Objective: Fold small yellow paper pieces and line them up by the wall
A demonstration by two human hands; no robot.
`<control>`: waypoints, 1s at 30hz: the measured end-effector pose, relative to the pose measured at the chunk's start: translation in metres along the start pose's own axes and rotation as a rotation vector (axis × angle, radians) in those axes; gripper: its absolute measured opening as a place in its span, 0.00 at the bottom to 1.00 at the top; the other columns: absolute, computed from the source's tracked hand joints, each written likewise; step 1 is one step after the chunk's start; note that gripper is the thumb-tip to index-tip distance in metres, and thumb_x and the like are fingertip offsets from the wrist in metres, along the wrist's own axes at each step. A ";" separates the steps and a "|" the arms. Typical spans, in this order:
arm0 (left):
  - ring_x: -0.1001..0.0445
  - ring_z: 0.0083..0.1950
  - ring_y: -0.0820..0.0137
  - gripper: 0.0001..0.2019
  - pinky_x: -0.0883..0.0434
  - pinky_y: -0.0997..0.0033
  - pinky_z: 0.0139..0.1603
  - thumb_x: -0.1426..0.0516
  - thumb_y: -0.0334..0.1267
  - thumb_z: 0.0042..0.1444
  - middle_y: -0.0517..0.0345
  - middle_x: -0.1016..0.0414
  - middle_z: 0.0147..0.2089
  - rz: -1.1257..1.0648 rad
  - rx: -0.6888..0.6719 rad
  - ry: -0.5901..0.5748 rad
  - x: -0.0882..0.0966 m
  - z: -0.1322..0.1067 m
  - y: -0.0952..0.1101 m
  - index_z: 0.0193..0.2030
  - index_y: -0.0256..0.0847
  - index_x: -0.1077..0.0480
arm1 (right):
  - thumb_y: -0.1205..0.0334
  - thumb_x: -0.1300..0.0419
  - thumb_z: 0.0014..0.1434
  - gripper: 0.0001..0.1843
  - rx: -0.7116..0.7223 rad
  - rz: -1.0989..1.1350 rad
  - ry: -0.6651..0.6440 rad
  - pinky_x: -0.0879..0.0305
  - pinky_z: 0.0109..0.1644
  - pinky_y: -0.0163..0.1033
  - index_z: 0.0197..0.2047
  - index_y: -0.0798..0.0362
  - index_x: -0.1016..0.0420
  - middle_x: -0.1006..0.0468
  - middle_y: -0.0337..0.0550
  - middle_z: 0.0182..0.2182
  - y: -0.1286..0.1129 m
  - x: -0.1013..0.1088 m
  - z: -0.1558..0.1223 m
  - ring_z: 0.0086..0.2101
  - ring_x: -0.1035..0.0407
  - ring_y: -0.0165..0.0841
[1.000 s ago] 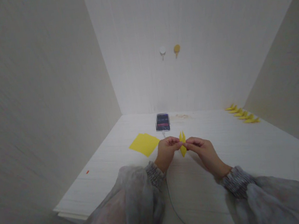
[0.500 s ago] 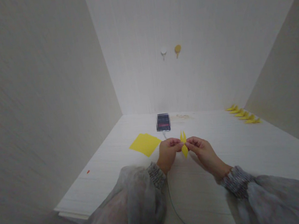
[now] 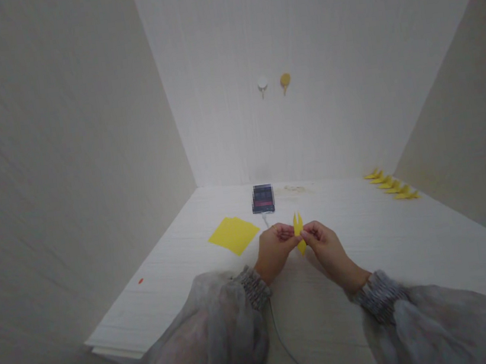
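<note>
A small folded yellow paper piece [image 3: 297, 222] with two pointed tips stands upright between my hands, just above the white table [image 3: 413, 249]. My left hand [image 3: 275, 249] pinches its left side with closed fingers. My right hand [image 3: 325, 246] pinches its right side, fingers curled. Both wrists wear grey knitted cuffs under sheer sleeves.
A stack of flat yellow paper sheets [image 3: 233, 234] lies left of my hands. A phone [image 3: 263, 198] with a white cable [image 3: 286, 343] sits behind them. Several folded yellow pieces [image 3: 390, 184] line the right wall. Two wall hooks [image 3: 273, 83] hang on the back wall.
My two hands have drawn a little closer together around the yellow piece. The view shifted slightly; nothing else moved.
</note>
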State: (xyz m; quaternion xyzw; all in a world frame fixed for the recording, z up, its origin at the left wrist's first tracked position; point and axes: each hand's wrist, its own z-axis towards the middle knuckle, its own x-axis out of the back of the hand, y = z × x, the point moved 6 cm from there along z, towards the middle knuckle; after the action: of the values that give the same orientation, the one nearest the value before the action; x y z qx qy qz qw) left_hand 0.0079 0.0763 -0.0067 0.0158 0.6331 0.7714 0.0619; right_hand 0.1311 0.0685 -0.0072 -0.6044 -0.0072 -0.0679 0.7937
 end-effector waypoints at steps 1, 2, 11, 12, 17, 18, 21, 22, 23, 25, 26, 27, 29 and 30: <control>0.32 0.28 0.74 0.12 0.34 0.74 0.32 0.39 0.38 0.35 0.58 0.29 0.26 -0.012 0.009 -0.004 0.000 0.000 0.000 0.28 0.36 0.32 | 0.56 0.43 0.46 0.08 0.004 -0.008 -0.001 0.41 0.28 0.35 0.24 0.52 0.35 0.32 0.37 0.21 0.000 0.000 0.000 0.24 0.38 0.30; 0.32 0.28 0.74 0.12 0.34 0.74 0.32 0.38 0.37 0.34 0.58 0.29 0.26 -0.032 0.025 -0.002 0.000 0.000 -0.001 0.28 0.36 0.32 | 0.56 0.43 0.46 0.08 0.007 -0.015 -0.009 0.41 0.29 0.36 0.25 0.52 0.35 0.32 0.37 0.21 0.000 0.000 0.001 0.25 0.38 0.30; 0.32 0.24 0.76 0.16 0.33 0.73 0.30 0.37 0.32 0.31 0.62 0.31 0.23 -0.232 0.156 0.047 0.006 0.002 -0.010 0.30 0.35 0.35 | 0.54 0.41 0.45 0.11 -0.095 0.104 -0.234 0.39 0.30 0.35 0.28 0.53 0.32 0.28 0.39 0.24 0.008 -0.008 -0.001 0.26 0.35 0.30; 0.31 0.24 0.76 0.18 0.33 0.73 0.29 0.37 0.32 0.31 0.62 0.31 0.23 -0.248 0.154 0.056 0.007 0.003 -0.011 0.31 0.35 0.36 | 0.54 0.41 0.44 0.11 -0.117 0.122 -0.241 0.39 0.29 0.35 0.27 0.54 0.32 0.28 0.39 0.23 0.009 -0.009 -0.002 0.25 0.35 0.30; 0.33 0.23 0.78 0.18 0.35 0.76 0.28 0.36 0.33 0.30 0.62 0.31 0.23 -0.240 0.166 0.022 0.007 0.004 -0.013 0.31 0.34 0.35 | 0.54 0.39 0.42 0.11 -0.150 0.142 -0.229 0.39 0.29 0.34 0.25 0.54 0.30 0.27 0.38 0.21 0.007 -0.009 -0.005 0.24 0.35 0.29; 0.33 0.23 0.78 0.17 0.36 0.77 0.28 0.36 0.33 0.30 0.62 0.31 0.23 -0.231 0.171 -0.014 0.005 0.004 -0.013 0.30 0.33 0.34 | 0.54 0.40 0.42 0.11 -0.151 0.147 -0.235 0.39 0.29 0.34 0.25 0.54 0.30 0.27 0.39 0.21 0.006 -0.009 -0.006 0.24 0.35 0.29; 0.33 0.24 0.78 0.11 0.36 0.78 0.28 0.38 0.37 0.34 0.60 0.30 0.23 -0.210 0.162 -0.133 -0.002 0.002 -0.012 0.26 0.33 0.32 | 0.54 0.40 0.43 0.11 -0.151 0.147 -0.254 0.39 0.29 0.34 0.25 0.54 0.28 0.27 0.39 0.21 0.005 -0.009 -0.007 0.24 0.35 0.29; 0.33 0.25 0.78 0.11 0.36 0.78 0.28 0.38 0.37 0.35 0.60 0.30 0.23 -0.202 0.158 -0.151 -0.002 0.002 -0.011 0.25 0.33 0.32 | 0.54 0.41 0.44 0.11 -0.149 0.145 -0.258 0.39 0.30 0.34 0.25 0.55 0.28 0.27 0.39 0.21 0.005 -0.008 -0.007 0.24 0.34 0.29; 0.33 0.25 0.78 0.10 0.36 0.77 0.29 0.38 0.38 0.36 0.60 0.30 0.23 -0.197 0.156 -0.152 -0.002 0.002 -0.011 0.25 0.34 0.32 | 0.54 0.41 0.45 0.11 -0.147 0.146 -0.262 0.39 0.30 0.34 0.25 0.55 0.28 0.27 0.39 0.22 0.005 -0.009 -0.007 0.25 0.34 0.29; 0.32 0.26 0.76 0.11 0.36 0.76 0.30 0.38 0.39 0.35 0.59 0.29 0.24 -0.197 0.157 -0.130 -0.001 0.003 -0.011 0.25 0.34 0.32 | 0.55 0.40 0.44 0.11 -0.159 0.162 -0.270 0.38 0.31 0.35 0.27 0.55 0.27 0.26 0.40 0.23 0.005 -0.010 -0.007 0.25 0.34 0.29; 0.32 0.25 0.76 0.11 0.36 0.76 0.29 0.38 0.39 0.35 0.59 0.29 0.24 -0.201 0.157 -0.114 0.000 0.003 -0.011 0.24 0.35 0.32 | 0.56 0.40 0.44 0.11 -0.173 0.174 -0.276 0.38 0.31 0.35 0.28 0.55 0.27 0.26 0.40 0.22 0.005 -0.011 -0.008 0.25 0.34 0.29; 0.33 0.25 0.76 0.11 0.36 0.76 0.29 0.38 0.39 0.35 0.59 0.29 0.24 -0.205 0.155 -0.100 0.000 0.004 -0.010 0.24 0.35 0.32 | 0.57 0.39 0.42 0.11 -0.190 0.187 -0.283 0.38 0.31 0.35 0.28 0.55 0.27 0.26 0.39 0.22 0.005 -0.013 -0.009 0.24 0.34 0.29; 0.34 0.24 0.77 0.10 0.37 0.76 0.27 0.38 0.39 0.35 0.60 0.30 0.23 -0.204 0.152 -0.079 0.001 0.004 -0.009 0.23 0.35 0.32 | 0.59 0.37 0.40 0.11 -0.226 0.202 -0.293 0.38 0.29 0.34 0.29 0.55 0.26 0.27 0.38 0.21 0.006 -0.016 -0.010 0.22 0.34 0.28; 0.34 0.23 0.77 0.10 0.37 0.77 0.26 0.38 0.39 0.35 0.60 0.30 0.22 -0.200 0.152 -0.072 0.001 0.004 -0.008 0.23 0.35 0.32 | 0.60 0.36 0.39 0.10 -0.241 0.205 -0.294 0.39 0.28 0.34 0.28 0.55 0.26 0.27 0.38 0.20 0.006 -0.016 -0.011 0.22 0.35 0.28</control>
State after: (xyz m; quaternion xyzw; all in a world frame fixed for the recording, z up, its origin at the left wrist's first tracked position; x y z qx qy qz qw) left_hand 0.0080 0.0821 -0.0142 -0.0152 0.6855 0.7101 0.1598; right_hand 0.1148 0.0610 -0.0175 -0.6960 -0.0533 0.1016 0.7088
